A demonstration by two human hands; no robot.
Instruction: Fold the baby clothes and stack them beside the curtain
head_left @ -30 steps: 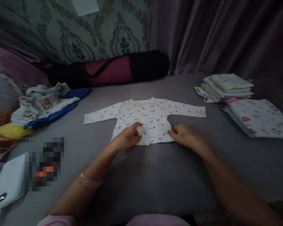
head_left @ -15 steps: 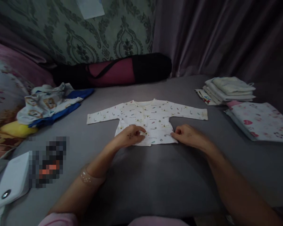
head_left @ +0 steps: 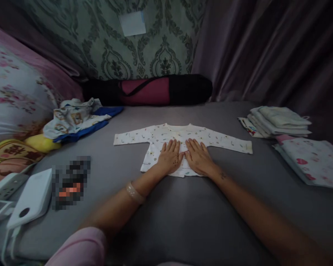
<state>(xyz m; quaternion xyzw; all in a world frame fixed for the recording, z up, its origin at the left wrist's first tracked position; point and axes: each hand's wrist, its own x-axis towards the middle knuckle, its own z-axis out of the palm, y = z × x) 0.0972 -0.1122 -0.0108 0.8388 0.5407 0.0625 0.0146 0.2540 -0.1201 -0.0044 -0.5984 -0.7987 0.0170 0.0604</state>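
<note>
A small white baby shirt (head_left: pixel 180 133) with a little scattered print lies spread on the grey bed sheet (head_left: pixel 183 214), both sleeves stretched out sideways and the neckline away from me. My left hand (head_left: pixel 170 157) rests flat on the left half of its front, fingers pointing forward. Flat on the other half lies my right hand (head_left: pixel 197 157), its thumb close to the left one near the middle. Both hands hold nothing. They cover much of the shirt's centre, while the bottom hem shows below them.
Crumpled printed clothes (head_left: pixel 74 120) lie at left, by a yellow cushion (head_left: pixel 41 143). Nearer are a white power bank (head_left: pixel 30 199), a power strip (head_left: pixel 8 186) and a blurred-out object (head_left: pixel 72 183). Folded clothes (head_left: pixel 280 122) and a heart-print cloth (head_left: pixel 313 160) sit right. A long black-and-red bag (head_left: pixel 147 90) lies behind.
Both hands have left the shirt's lower edge, where the fingers were bent at the hem. They have moved inward and forward and now lie flat on its front. The view has shifted.
</note>
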